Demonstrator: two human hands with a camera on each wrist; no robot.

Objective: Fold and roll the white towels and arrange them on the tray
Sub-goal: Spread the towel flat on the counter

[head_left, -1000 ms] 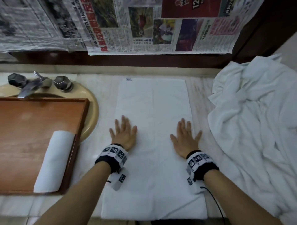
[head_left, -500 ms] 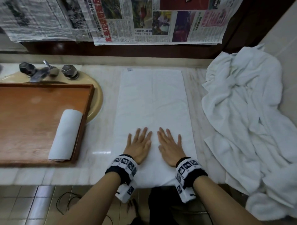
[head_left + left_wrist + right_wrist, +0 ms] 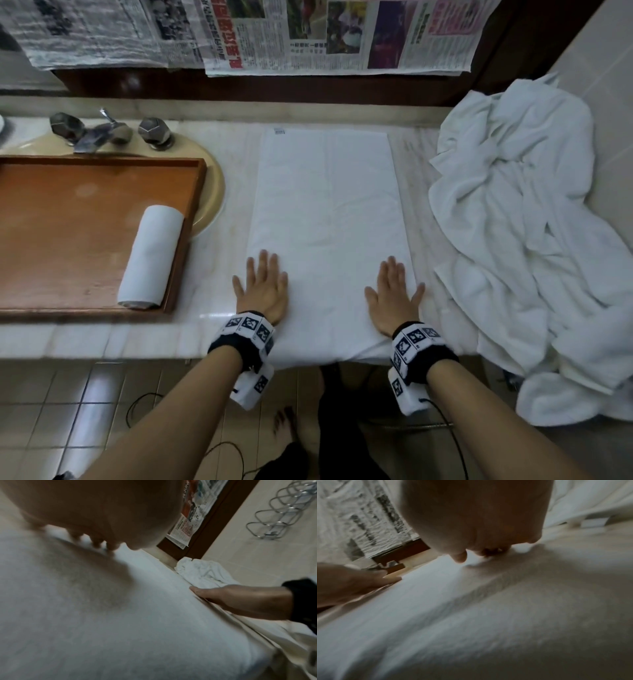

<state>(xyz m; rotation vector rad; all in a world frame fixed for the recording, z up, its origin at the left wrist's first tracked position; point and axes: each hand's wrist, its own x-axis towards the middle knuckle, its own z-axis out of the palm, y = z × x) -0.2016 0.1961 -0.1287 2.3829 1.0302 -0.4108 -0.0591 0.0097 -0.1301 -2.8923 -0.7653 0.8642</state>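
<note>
- Pale marble counter (image 3: 212,291), w/ a beige basin (image 3: 214,192) sunk in at left.
- Wooden tray (image 3: 191,219) sits over the basin & counter, left side.
- Flat white towel (image 3: 327,205) lies centre, near end draped over the counter's front edge.
- Heap of crumpled white towels (image 3: 534,246) at right, spilling past the edge.

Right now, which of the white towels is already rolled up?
The rolled white towel lying at the right end of the wooden tray. The folded white towel lies flat under both hands, and the white towel heap is crumpled at right.
</note>
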